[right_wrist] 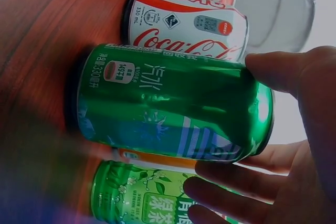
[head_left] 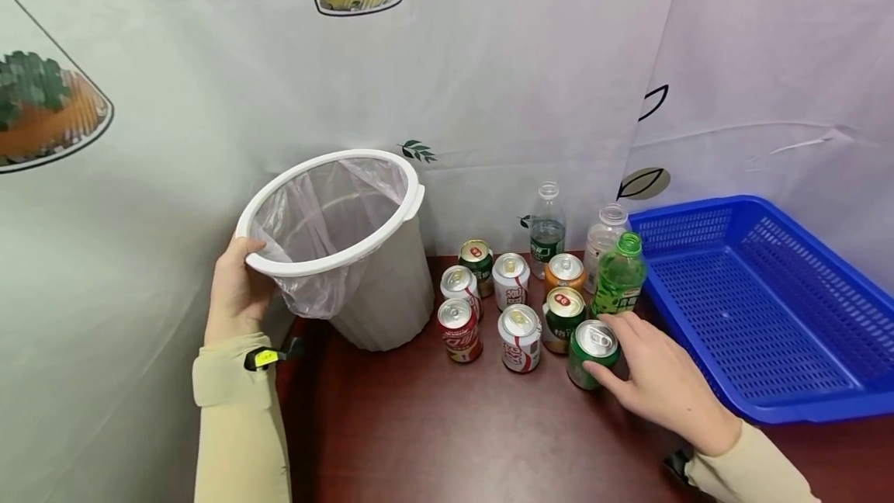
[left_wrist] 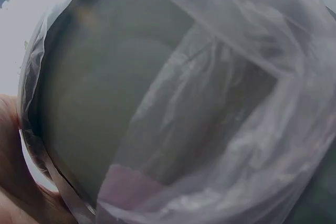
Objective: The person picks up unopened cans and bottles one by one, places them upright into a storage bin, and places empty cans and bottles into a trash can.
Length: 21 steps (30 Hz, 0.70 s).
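A white trash bin (head_left: 391,293) with a clear liner bag (head_left: 314,216) leans to the left. My left hand (head_left: 240,286) grips its rim, thumb over the top; in the left wrist view the liner bag (left_wrist: 220,129) fills most of the picture. My right hand (head_left: 660,375) has its thumb and fingers about a green soda can (head_left: 587,363) standing on the table. In the right wrist view the thumb touches the upper part of the green can (right_wrist: 173,103), with fingers along its other side. A green tea bottle (head_left: 620,278) stands just behind.
Several cans stand left of the right hand, among them a red can (head_left: 459,332) and a white cola can (head_left: 520,340). Clear bottles, one with a green label (head_left: 547,235), are near the wall. A blue plastic basket (head_left: 698,348) lies at the right on the dark red table (head_left: 419,441).
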Tool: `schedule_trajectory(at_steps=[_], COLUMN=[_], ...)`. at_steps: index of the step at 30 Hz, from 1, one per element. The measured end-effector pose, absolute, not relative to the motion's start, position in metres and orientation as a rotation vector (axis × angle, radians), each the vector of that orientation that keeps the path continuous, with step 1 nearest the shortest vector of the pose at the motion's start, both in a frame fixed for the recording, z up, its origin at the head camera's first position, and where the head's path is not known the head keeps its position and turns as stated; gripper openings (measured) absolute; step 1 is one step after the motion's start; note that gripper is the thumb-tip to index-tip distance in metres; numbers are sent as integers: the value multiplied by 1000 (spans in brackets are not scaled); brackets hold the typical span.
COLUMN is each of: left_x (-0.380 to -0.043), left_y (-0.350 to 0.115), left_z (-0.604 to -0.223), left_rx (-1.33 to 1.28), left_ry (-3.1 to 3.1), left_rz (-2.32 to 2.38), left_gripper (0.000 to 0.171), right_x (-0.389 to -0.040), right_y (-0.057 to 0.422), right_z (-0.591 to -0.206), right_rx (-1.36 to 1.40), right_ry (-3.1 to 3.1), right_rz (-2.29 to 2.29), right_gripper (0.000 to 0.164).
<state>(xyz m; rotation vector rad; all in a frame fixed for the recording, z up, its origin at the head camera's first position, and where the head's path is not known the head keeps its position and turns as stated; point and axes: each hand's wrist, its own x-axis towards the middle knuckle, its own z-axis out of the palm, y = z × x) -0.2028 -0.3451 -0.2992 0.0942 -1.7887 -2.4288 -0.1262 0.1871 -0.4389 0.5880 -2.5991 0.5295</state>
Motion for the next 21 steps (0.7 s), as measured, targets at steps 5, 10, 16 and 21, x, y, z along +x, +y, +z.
schedule_trajectory(at_steps=[5, 10, 16, 21], left_x=[-194, -184, -169, -159], left_y=[-337, -329, -318, -311], left_z=[-305, -309, -310, -310], left_rx=[73, 73, 130, 168], left_ry=[-1686, -1649, -1619, -1564], left_rz=[-2380, -2312, -2228, -2219], left_gripper=[49, 46, 36, 34], right_x=[-125, -126, -126, -125], right_y=[186, 186, 186, 187], right_z=[-440, -441, -441, -437], right_rx=[575, 560, 542, 548], right_ry=[-2615, -2650, -2668, -2663], right_rz=[543, 563, 573, 559], right_gripper=[58, 59, 59, 57])
